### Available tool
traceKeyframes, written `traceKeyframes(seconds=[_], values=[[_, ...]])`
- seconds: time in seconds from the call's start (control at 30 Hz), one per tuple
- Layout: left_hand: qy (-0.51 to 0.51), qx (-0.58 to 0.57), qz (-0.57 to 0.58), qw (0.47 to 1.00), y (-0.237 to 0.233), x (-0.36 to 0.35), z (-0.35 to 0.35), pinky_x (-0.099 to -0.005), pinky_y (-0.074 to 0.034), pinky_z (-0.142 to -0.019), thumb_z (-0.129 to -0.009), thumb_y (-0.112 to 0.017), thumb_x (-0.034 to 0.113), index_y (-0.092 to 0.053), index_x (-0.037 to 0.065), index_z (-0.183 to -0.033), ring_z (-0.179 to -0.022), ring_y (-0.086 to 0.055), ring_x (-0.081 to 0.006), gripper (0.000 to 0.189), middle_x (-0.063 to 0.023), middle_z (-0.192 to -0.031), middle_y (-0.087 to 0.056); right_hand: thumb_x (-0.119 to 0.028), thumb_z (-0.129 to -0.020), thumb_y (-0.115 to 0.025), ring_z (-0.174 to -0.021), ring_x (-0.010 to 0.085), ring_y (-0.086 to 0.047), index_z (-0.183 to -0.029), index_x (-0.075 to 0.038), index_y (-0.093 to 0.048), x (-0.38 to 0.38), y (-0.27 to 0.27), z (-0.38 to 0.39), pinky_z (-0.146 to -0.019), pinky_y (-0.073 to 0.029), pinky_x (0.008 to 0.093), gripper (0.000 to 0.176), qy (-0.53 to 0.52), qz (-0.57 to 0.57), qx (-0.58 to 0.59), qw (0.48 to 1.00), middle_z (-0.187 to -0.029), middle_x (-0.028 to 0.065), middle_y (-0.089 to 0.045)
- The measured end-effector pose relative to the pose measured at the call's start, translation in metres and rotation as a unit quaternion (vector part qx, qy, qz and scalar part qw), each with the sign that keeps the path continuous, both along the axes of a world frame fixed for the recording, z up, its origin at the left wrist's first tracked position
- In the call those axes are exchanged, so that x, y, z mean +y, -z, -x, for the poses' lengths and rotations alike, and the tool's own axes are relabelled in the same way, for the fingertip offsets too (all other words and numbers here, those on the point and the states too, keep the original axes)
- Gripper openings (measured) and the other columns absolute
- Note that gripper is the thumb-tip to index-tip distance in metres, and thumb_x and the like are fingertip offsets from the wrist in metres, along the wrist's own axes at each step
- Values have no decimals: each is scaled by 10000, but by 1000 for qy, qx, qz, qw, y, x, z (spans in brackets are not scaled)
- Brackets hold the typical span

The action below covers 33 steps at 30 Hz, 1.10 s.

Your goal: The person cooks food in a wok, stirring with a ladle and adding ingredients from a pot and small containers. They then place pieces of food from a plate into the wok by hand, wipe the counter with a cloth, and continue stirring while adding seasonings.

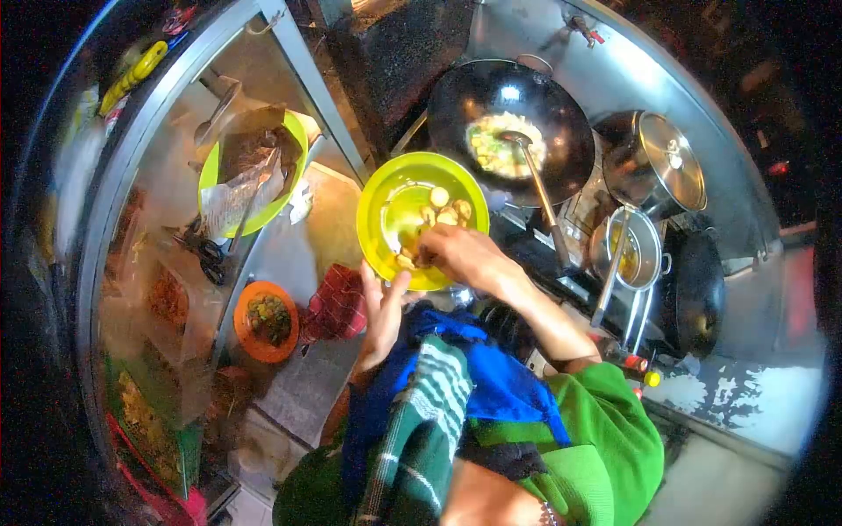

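My left hand (pixel 383 317) grips the near side of a yellow-green bowl (pixel 372 195), tilted toward me in front of my chest. Inside lie several pale brownish rounded food pieces (pixel 449 213), perhaps mushrooms, gathered toward the right side. My right hand (pixel 463 252) reaches into this bowl with its fingers curled down among the pieces. What its fingertips hold is partly hidden. Just beyond the bowl, to the right, a black wok (pixel 566 114) contains chopped pale and green food (pixel 487 145). A ladle (pixel 545 197) rests in it, its handle over the near rim.
Right of the wok stand a lidded steel pot (pixel 621 171) and a smaller pot (pixel 649 250) with a long-handled utensil. Another dark pan (pixel 697 294) is farther right. On the left are a lime bowl (pixel 209 180), scissors (pixel 206 256), an orange plate (pixel 248 344) and a red checked cloth (pixel 336 302).
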<state>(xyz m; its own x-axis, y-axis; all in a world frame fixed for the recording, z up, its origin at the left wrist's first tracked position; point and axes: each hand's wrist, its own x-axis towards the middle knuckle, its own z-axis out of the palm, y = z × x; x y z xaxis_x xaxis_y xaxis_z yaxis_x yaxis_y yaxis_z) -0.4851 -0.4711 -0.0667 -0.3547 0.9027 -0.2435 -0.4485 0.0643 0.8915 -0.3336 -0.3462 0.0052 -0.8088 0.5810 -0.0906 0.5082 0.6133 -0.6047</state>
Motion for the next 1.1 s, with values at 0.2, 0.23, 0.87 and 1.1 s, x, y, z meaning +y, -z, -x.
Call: traceKeyframes(seconds=[0.2,0.23,0.87,1.1], values=[[40,13,-10,999,-5,0,-4,-291,-618,-688,-951,-589,56,-342,124,-1404,-1000,-672,-212,520,-100,-1240,-582,-156,-876,-640,-935,396,-674,-1320,-231,-530,0,15,10,-778,-566,481,464,-33,-59,-77,995,-1204,163,-582],[47,27,5,999,-9,-2,-3,-290,-616,-703,-947,-585,46,-318,125,-1437,-1007,-671,-216,563,-105,-1263,-578,-177,-877,-640,-906,385,-683,-1307,-239,-536,0,13,11,-748,-572,485,447,-41,-81,-100,991,-1202,153,-573],[25,20,-17,999,-9,1,-2,-298,-625,-686,-961,-594,70,-322,113,-1405,-999,-677,-215,522,-108,-1244,-577,-100,-836,-674,-951,385,-676,-1275,-158,-555,6,8,0,-814,-550,474,459,-60,-37,-29,997,-1166,132,-636],[51,11,-15,999,1,-1,-1,-293,-622,-705,-975,-578,70,-301,110,-1444,-1028,-645,-194,546,-103,-1274,-551,-103,-874,-599,-965,400,-672,-1258,-194,-584,4,5,2,-794,-553,492,395,-46,-25,-85,995,-1129,139,-629]])
